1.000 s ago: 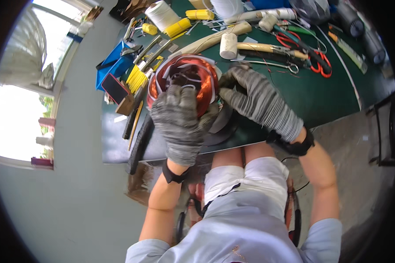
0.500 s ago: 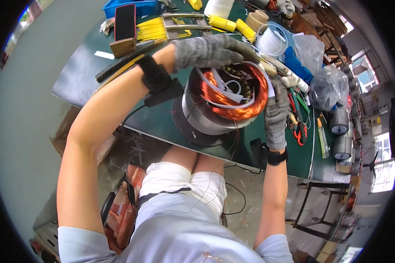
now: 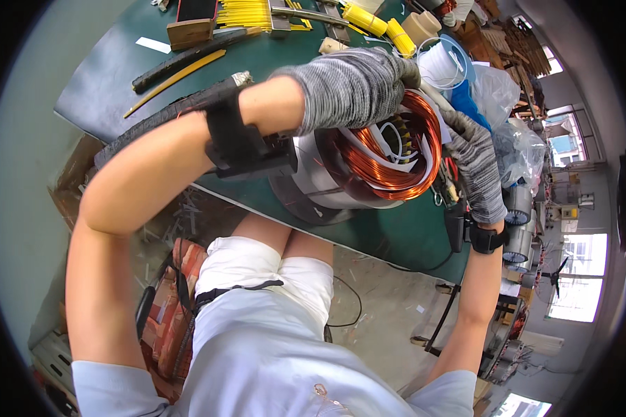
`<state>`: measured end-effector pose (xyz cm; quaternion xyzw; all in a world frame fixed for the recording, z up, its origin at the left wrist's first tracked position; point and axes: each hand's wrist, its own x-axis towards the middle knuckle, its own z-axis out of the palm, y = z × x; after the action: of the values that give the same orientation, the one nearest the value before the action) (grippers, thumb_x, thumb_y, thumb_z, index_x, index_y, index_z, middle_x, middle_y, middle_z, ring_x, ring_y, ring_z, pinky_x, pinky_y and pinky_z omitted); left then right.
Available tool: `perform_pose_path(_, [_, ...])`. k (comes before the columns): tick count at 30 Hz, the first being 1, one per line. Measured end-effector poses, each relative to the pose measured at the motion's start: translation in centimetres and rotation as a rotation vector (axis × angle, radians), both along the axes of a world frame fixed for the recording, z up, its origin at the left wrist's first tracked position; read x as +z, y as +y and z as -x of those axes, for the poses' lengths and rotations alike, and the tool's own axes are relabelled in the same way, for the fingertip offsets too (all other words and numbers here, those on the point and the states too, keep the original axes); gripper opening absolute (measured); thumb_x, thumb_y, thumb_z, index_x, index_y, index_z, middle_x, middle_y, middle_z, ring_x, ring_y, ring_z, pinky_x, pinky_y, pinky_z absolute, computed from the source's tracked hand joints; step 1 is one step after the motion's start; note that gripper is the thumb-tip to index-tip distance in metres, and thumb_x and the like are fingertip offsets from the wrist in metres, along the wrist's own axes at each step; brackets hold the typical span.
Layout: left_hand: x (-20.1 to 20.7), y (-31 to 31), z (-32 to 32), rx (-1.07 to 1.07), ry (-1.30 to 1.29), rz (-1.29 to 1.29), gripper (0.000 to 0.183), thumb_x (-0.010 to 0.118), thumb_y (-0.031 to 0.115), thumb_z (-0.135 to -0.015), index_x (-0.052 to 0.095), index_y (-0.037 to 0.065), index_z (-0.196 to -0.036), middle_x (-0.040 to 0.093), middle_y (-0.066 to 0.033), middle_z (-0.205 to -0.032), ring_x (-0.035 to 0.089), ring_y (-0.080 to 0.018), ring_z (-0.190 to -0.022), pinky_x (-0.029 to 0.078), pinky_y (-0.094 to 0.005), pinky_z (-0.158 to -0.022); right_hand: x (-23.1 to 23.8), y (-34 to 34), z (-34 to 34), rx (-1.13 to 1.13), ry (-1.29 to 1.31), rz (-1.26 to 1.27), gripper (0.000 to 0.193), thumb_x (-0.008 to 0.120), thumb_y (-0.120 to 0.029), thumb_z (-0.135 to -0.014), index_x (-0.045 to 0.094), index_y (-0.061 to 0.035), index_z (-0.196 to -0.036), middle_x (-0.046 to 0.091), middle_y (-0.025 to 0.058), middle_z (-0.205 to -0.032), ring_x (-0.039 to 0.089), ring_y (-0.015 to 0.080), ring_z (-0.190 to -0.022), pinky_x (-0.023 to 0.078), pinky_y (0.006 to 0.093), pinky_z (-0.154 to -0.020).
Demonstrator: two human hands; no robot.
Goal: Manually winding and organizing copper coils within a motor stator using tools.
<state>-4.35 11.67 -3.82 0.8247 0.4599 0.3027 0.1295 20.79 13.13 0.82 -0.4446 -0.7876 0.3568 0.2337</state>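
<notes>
A metal motor stator (image 3: 318, 172) stands near the table's front edge on a dark round base. Thick copper windings (image 3: 396, 182) with white insulating strips ring its open end. My left hand (image 3: 355, 89), in a grey knit glove, reaches over the stator's far side with its fingers curled in at the far rim of the windings. My right hand (image 3: 476, 156), gloved alike, is just right of the windings, its fingers bent toward the far right rim beside a pale stick-like piece (image 3: 435, 99). What either hand grips there is hidden. White tubing (image 3: 395, 142) loops inside the stator.
On the green table (image 3: 111, 87) lie a black bar (image 3: 195, 61), a yellow stick (image 3: 174, 85) and bundled yellow sleeving (image 3: 243, 14). A white spool (image 3: 440, 66), blue cloth (image 3: 471, 101) and clear plastic bags (image 3: 520, 156) crowd the far right. Pliers lie partly behind my right hand.
The view has shifted, with the table things higher in it. My left fingers have drawn in, more curled, at the far rim. My right hand has moved out from the windings, covering the tools.
</notes>
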Motion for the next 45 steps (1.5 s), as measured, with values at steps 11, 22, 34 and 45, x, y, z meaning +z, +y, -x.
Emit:
perform_pose_path(11, [-2.3,5.1,1.1,-0.498,-0.271,-0.283,0.028,0.054,0.014,-0.097,0.059,0.007,-0.124,0.069,-0.0106,-0.099,0.068,-0.0193,-0.089,0.055,-0.0291,-0.079,-1.2,1.6,1.7,0.148,-0.091,-0.432,0.01,0.056,-0.006,-0.097,0.061,-0.0001,-0.103,0.064,0.0034,-0.087,0.055,0.0084,-0.081,0.048,0.0244,-0.078])
perform_pose_path(22, [-0.6,2.3,0.8,-0.286,-0.41,0.321,0.026,0.053,0.01,-0.097,0.062,0.005,-0.12,0.07,-0.0085,-0.095,0.068,-0.0196,-0.071,0.058,-0.0279,-0.065,-0.6,1.6,1.5,0.046,0.122,0.2,0.021,0.058,-0.015,-0.097,0.061,0.0001,-0.112,0.064,0.001,-0.102,0.057,0.006,-0.099,0.048,0.0223,-0.084])
perform_pose_path(34, [-0.4,3.0,1.2,-0.493,-0.389,0.1,0.032,0.049,0.017,-0.099,0.06,0.003,-0.125,0.063,-0.0091,-0.121,0.059,-0.0164,-0.112,0.046,-0.0271,-0.1,-17.0,4.2,-11.6,-0.21,-0.867,-0.68,0.015,0.069,-0.008,-0.081,0.068,-0.0078,-0.096,0.063,0.0158,-0.091,0.062,0.0329,-0.088,0.051,0.0397,-0.076])
perform_pose_path(45, [0.7,1.5,1.6,-0.392,-0.61,0.632,0.037,0.047,0.018,-0.102,0.05,-0.004,-0.131,0.053,-0.0163,-0.133,0.049,-0.0242,-0.125,0.039,-0.0334,-0.107,-16.2,7.0,-11.3,-0.286,-1.016,-0.389,0.041,0.077,-0.025,-0.075,0.065,-0.0083,-0.111,0.066,0.0205,-0.109,0.064,0.0359,-0.102,0.052,0.0448,-0.086])
